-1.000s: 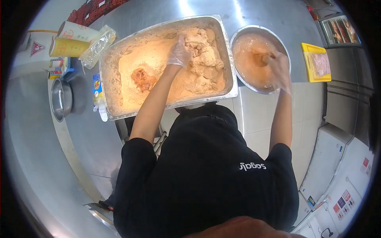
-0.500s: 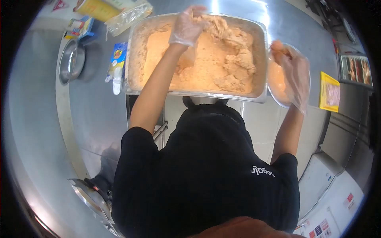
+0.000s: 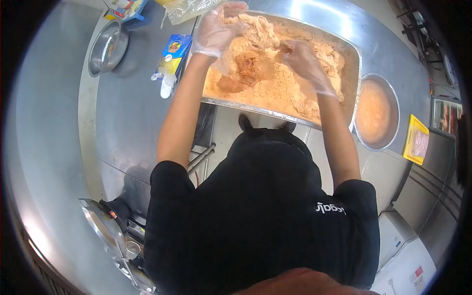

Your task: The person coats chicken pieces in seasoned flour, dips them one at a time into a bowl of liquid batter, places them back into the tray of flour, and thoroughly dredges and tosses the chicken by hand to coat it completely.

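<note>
A deep metal tray (image 3: 358, 73) holds orange-tinted breading flour (image 3: 268, 96) and several coated pieces, which look like chicken. At its far left side, my left hand (image 3: 214, 33), in a clear plastic glove, grips a flour-covered chicken piece (image 3: 258, 30). My right hand (image 3: 305, 61), gloved too, hovers over the tray with its fingers apart, somewhat blurred. Between the hands, wet reddish chicken (image 3: 248, 69) lies on or just above the flour, touching neither hand. More coated chicken (image 3: 329, 56) is heaped behind the right hand.
Right of the tray stands a metal bowl (image 3: 393, 105) of orange liquid, with a yellow-edged tray (image 3: 416, 140) beyond it. On the left are a blue-and-yellow packet (image 3: 174, 49), an empty metal bowl (image 3: 110, 49) and a clear plastic bag (image 3: 187, 11).
My right hand has moved left from the bowl to above the tray and let go of the wet chicken. My left hand has shifted left with its coated piece. The view has turned.
</note>
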Motion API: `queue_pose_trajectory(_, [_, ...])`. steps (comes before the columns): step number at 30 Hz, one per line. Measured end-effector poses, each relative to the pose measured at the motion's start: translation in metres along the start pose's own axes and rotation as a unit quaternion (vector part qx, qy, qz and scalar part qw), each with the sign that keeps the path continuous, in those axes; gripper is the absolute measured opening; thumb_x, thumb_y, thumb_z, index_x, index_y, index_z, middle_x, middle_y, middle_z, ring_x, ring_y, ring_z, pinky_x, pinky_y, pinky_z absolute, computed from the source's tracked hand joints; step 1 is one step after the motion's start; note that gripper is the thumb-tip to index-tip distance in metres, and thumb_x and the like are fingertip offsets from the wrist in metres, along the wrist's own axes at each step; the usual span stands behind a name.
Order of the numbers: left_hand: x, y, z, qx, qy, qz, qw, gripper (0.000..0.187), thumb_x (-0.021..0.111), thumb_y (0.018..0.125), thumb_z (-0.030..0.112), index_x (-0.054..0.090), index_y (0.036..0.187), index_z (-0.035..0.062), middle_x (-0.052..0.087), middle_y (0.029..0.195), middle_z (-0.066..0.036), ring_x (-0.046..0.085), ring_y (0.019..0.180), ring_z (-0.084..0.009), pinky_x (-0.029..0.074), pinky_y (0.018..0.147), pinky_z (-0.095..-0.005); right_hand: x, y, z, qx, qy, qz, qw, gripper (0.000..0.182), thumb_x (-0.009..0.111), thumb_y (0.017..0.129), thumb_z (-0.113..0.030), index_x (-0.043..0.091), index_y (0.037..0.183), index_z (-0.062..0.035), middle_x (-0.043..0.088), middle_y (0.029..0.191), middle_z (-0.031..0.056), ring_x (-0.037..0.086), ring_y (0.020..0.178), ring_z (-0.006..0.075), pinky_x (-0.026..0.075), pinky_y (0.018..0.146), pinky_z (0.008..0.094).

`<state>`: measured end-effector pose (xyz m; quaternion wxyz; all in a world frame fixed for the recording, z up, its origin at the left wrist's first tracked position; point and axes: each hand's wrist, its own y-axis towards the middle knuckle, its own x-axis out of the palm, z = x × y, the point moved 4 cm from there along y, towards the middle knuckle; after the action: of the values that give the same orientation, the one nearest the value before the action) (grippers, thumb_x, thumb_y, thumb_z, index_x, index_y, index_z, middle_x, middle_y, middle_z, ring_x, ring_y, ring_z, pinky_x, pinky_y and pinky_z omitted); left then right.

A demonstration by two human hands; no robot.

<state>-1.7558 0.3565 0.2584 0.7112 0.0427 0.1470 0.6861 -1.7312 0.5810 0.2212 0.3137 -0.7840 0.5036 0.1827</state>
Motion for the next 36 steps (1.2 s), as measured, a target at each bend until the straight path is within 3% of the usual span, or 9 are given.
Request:
queue_pose_trajectory(4, [0.033,-0.011,-0.002,-0.061,-0.074,0.000,0.995,0.042,0.072,0.075,-0.011,0.063,0.114,0.0038,0.066,0.114,-0.007,0.062,0.105,-0.0170,0.056,0.088,-0.0296,-0.020,-0.029,0.007,-0.065,0.364,-0.011,0.929,0.058,0.070,0.085,-0.014,0.051,0.137,-0.0005,0.056,0.128,0.0166,0.062,0.104,0.0223,0.054,0.084,0.0346])
queue_pose_trajectory(8, [0.076,-0.014,-0.010,-0.102,-0.133,0.005,0.986,0.046,0.073,0.075,-0.011,0.060,0.117,0.0019,0.063,0.117,-0.009,0.059,0.110,-0.0173,0.055,0.090,-0.0294,-0.022,-0.034,0.041,-0.046,0.402,0.066,0.912,0.053,0.067,0.087,-0.017,0.053,0.135,0.0013,0.058,0.127,0.0182,0.065,0.099,0.0211,0.054,0.083,0.0330])
queue_pose_trajectory(12, [0.134,-0.015,-0.022,-0.097,-0.203,-0.051,0.973,0.048,0.076,0.076,-0.005,0.057,0.119,0.0023,0.062,0.118,-0.010,0.062,0.105,-0.0184,0.055,0.089,-0.0287,-0.057,-0.062,0.053,-0.058,0.178,0.273,0.943,0.037,0.063,0.081,-0.023,0.071,0.107,0.0018,0.070,0.084,0.0136,0.065,0.077,0.0178,0.050,0.074,0.0326])
queue_pose_trajectory(15, [0.174,-0.013,-0.022,-0.211,-0.231,-0.182,0.932,0.045,0.078,0.078,0.005,0.057,0.118,0.0032,0.062,0.117,-0.011,0.063,0.105,-0.0191,0.054,0.090,-0.0306,-0.095,-0.083,0.086,-0.032,0.129,0.291,0.947,0.030,0.059,0.083,-0.022,0.072,0.098,0.0002,0.070,0.086,0.0086,0.061,0.074,0.0152,0.048,0.071,0.0308])
queue_pose_trajectory(19, [0.207,-0.002,-0.047,-0.202,0.011,-0.273,0.941,0.044,0.076,0.082,0.022,0.059,0.119,0.0080,0.061,0.125,-0.012,0.061,0.111,-0.0242,0.052,0.095,-0.0370,-0.166,-0.159,0.092,0.018,0.104,0.281,0.954,0.026,0.062,0.089,-0.020,0.072,0.104,-0.0015,0.066,0.081,0.0030,0.057,0.071,0.0103,0.046,0.066,0.0265])
queue_pose_trajectory(23, [0.238,0.003,-0.071,-0.006,0.346,-0.264,0.900,0.047,0.072,0.082,0.030,0.058,0.123,0.0092,0.058,0.132,-0.014,0.056,0.120,-0.0315,0.046,0.102,-0.0424,-0.194,-0.209,0.116,0.078,0.127,0.374,0.915,0.024,0.062,0.089,-0.019,0.073,0.100,0.0000,0.067,0.084,0.0042,0.059,0.076,0.0116,0.046,0.068,0.0277])
queue_pose_trajectory(27, [0.270,-0.001,-0.114,0.112,0.411,-0.259,0.867,0.063,0.072,0.080,0.043,0.059,0.130,0.0071,0.054,0.135,-0.022,0.049,0.127,-0.0328,0.039,0.109,-0.0425,-0.179,-0.198,0.237,0.089,-0.195,0.328,0.920,0.021,0.058,0.089,-0.014,0.072,0.099,-0.0012,0.069,0.087,0.0120,0.064,0.081,0.0219,0.049,0.074,0.0330])
queue_pose_trajectory(29, [0.279,0.003,-0.130,0.126,0.442,-0.249,0.852,0.061,0.071,0.080,0.041,0.059,0.129,0.0063,0.056,0.132,-0.020,0.050,0.124,-0.0341,0.041,0.107,-0.0429,-0.150,-0.190,0.327,0.135,-0.144,0.322,0.926,0.020,0.056,0.088,-0.010,0.072,0.097,-0.0026,0.070,0.095,0.0171,0.067,0.088,0.0273,0.051,0.079,0.0380])
queue_pose_trajectory(36, [0.273,-0.002,-0.100,0.084,0.325,-0.255,0.907,0.057,0.069,0.084,0.038,0.059,0.125,0.0000,0.067,0.109,-0.024,0.062,0.104,-0.0367,0.050,0.094,-0.0395,-0.136,-0.158,0.298,0.055,-0.310,0.201,0.928,0.017,0.062,0.079,-0.006,0.070,0.094,-0.0023,0.068,0.100,0.0212,0.065,0.093,0.0359,0.051,0.082,0.0419])
